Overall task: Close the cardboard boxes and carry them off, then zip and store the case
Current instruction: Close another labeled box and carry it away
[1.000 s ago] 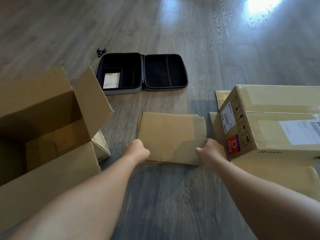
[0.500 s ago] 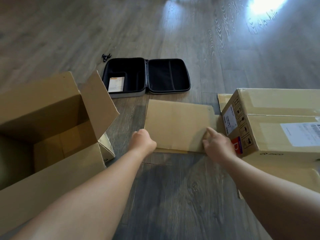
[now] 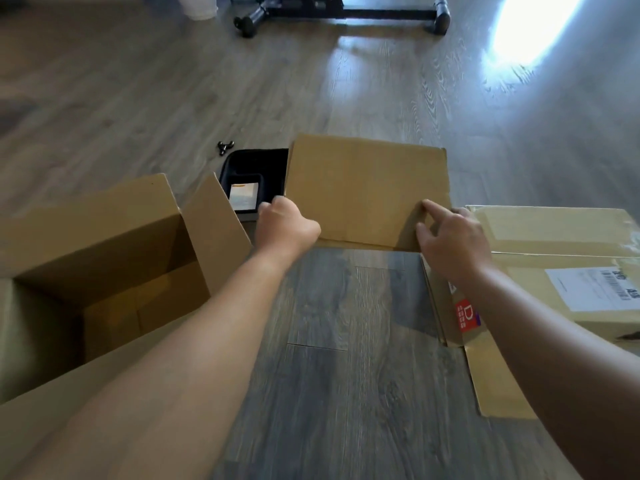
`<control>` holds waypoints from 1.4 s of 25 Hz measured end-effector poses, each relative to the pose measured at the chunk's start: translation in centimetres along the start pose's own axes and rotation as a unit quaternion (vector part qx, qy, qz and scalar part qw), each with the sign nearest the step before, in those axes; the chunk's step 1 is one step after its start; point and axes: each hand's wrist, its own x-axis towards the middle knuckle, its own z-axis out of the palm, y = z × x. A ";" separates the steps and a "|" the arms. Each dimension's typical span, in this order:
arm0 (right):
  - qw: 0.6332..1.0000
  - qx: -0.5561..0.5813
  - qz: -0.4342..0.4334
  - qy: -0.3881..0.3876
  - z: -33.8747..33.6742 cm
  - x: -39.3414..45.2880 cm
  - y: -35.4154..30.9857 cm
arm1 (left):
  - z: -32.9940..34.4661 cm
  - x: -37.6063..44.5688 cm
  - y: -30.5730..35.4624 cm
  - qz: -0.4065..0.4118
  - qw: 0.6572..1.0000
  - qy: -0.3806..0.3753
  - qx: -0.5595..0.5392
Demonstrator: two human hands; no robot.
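A flat brown cardboard piece (image 3: 367, 188) is raised off the wooden floor in the middle, tilted up on its near edge. My left hand (image 3: 285, 225) grips its lower left corner and my right hand (image 3: 450, 237) grips its lower right corner. An open cardboard box (image 3: 104, 258) with raised flaps stands at the left. A closed cardboard box (image 3: 561, 271) with a shipping label and a red sticker lies at the right. The black open case (image 3: 254, 174) lies behind the raised piece, which hides most of it.
A small black clip (image 3: 225, 147) lies on the floor beyond the case. A black wheeled stand base (image 3: 343, 12) runs across the far floor, with a white object (image 3: 200, 6) to its left. A flattened flap (image 3: 491, 382) sticks out under the right box.
Both hands have lifted the cardboard piece off the floor and tilted it upright, so it now covers most of the case. The view has tipped up toward the far floor.
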 end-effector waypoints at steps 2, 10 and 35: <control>1.000 -0.002 -0.025 0.005 -0.2 0.3 -2.2 | -2.1 0.5 -0.3 -0.012 1.000 0.021 -0.019; 0.987 -0.004 -0.157 -0.024 4.0 0.0 -15.0 | -10.5 0.4 -10.3 -0.122 0.987 0.097 0.041; 0.902 -0.230 -0.252 -0.264 19.0 -10.5 -22.4 | -16.9 -10.0 -33.1 -0.302 0.942 0.118 0.083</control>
